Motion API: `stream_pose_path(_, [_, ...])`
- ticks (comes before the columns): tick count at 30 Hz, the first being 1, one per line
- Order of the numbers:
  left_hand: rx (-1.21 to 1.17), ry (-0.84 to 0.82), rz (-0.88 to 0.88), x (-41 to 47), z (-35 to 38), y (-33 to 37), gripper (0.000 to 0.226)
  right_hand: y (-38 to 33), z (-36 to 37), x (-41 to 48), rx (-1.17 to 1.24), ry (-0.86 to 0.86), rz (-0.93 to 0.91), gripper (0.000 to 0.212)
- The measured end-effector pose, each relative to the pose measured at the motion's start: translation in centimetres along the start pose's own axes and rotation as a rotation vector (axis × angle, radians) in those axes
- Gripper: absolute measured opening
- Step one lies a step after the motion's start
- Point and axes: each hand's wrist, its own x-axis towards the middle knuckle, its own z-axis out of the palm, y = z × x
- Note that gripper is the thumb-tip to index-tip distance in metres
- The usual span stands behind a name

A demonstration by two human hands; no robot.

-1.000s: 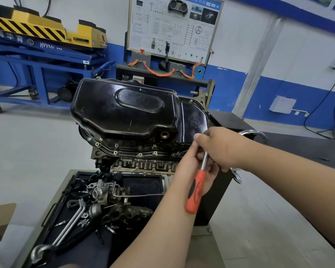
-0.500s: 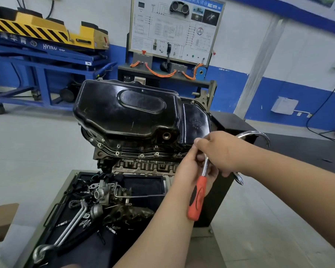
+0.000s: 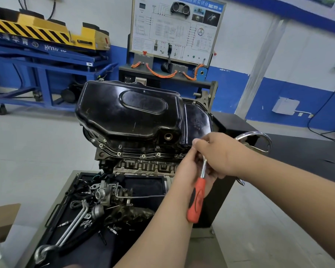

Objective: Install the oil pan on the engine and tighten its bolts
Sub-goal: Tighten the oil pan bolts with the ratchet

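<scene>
The right hand (image 3: 219, 153) is gripping an orange-handled chrome ratchet (image 3: 196, 200) at the black metal oil pan (image 3: 132, 113)'s near edge. The left hand (image 3: 186, 169) is reaching alongside; its grip cannot be told.

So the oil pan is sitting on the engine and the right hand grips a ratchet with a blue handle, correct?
Not quite. The head view shows the handle of the ratchet is orange with black, not blue. The oil pan does sit on the engine, and the right hand does grip the ratchet.

One oil pan (image 3: 130, 115), one ratchet (image 3: 196, 198), perhaps seven bolts (image 3: 119, 153).
</scene>
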Motion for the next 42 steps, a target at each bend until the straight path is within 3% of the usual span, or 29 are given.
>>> stream_pose_path(3, [0.017, 0.049, -0.001, 0.1, -0.1, 0.3, 0.037, -0.2, 0.0, 0.1, -0.141, 0.031, -0.084, 0.043])
stream_pose_path(6, [0.09, 0.096, -0.022, -0.1, -0.3, 0.8, 0.04, -0.3, -0.2, 0.3, -0.628, 0.201, -0.35, 0.056])
stream_pose_path(8, [0.129, 0.132, -0.034, -0.3, -0.4, 1.3, 0.035, -0.1, -0.7, 0.4, -0.735, 0.27, -0.465, 0.058])
stream_pose_path(13, [0.2, 0.116, -0.085, -0.4, 0.0, 2.4, 0.027, -0.1, 0.0, -1.1, -0.558, 0.321, -0.245, 0.044])
stream_pose_path(17, [0.268, 0.123, -0.11, -0.4, -0.4, 2.8, 0.026, -0.5, 0.6, -2.3, -0.468, 0.357, -0.076, 0.046])
stream_pose_path(20, [0.331, 0.135, -0.087, -0.5, -0.2, 3.4, 0.021, -1.0, 0.5, -2.3, -0.453, 0.316, -0.042, 0.04])
stream_pose_path(22, [0.551, 0.23, 0.012, -0.8, -0.4, 3.9, 0.02, -1.2, 0.2, -2.0, -0.487, 0.325, -0.064, 0.04])
stream_pose_path(25, [1.296, 0.369, 0.54, -1.6, -1.6, 5.1, 0.021, -1.3, -1.0, -1.4, -0.489, 0.284, -0.054, 0.045])
stream_pose_path(27, [1.699, 0.261, 0.877, -2.5, -1.8, 6.3, 0.009, -1.3, -1.4, -0.9, -0.45, 0.239, -0.044, 0.048])
stream_pose_path(29, [2.032, 0.136, 1.059, -2.5, -1.5, 7.2, 0.021, -1.5, -1.3, -0.6, -0.454, 0.246, -0.066, 0.051])
stream_pose_path(31, [2.18, 0.115, 1.183, -2.1, -0.9, 8.2, 0.02, -1.9, -0.9, -0.5, -0.514, 0.273, -0.097, 0.053])
stream_pose_path(34, [2.263, 0.051, 1.214, -1.6, -0.2, 9.5, 0.014, -2.1, -0.8, -0.6, -0.584, 0.295, -0.131, 0.055])
stream_pose_path(37, [2.346, -0.189, 1.199, -1.1, 0.3, 10.4, 0.014, -2.1, -1.7, -0.9, -0.682, 0.313, -0.198, 0.054])
stream_pose_path(42, [2.431, -0.455, 1.179, -0.9, 0.8, 11.2, 0.021, -2.1, -3.1, -0.7, -0.936, 0.261, -0.44, 0.02])
